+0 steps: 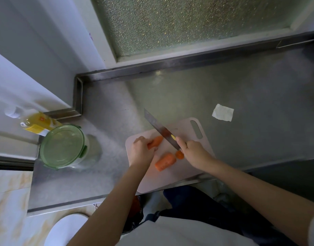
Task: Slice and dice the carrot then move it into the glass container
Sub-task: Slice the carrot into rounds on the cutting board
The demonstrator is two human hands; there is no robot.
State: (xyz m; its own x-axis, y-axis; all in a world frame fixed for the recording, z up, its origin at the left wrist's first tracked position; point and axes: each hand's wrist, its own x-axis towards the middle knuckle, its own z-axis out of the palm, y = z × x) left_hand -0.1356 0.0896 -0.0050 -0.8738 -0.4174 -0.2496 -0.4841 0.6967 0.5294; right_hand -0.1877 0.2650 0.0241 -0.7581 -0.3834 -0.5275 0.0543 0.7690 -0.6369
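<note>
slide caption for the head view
Left hand grips a carrot piece; right hand holds the knife over the cutting board.

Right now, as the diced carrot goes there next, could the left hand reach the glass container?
Probably yes. The glass container stands to the left of the left hand with only bare counter between. But the hand grips a carrot piece, and the green lid is on.

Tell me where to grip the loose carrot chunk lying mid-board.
Pinch the loose carrot chunk across its rounded sides near its lower-left end, coming from the left: it lies diagonally, and the right hand holds the knife on the other side.
</note>
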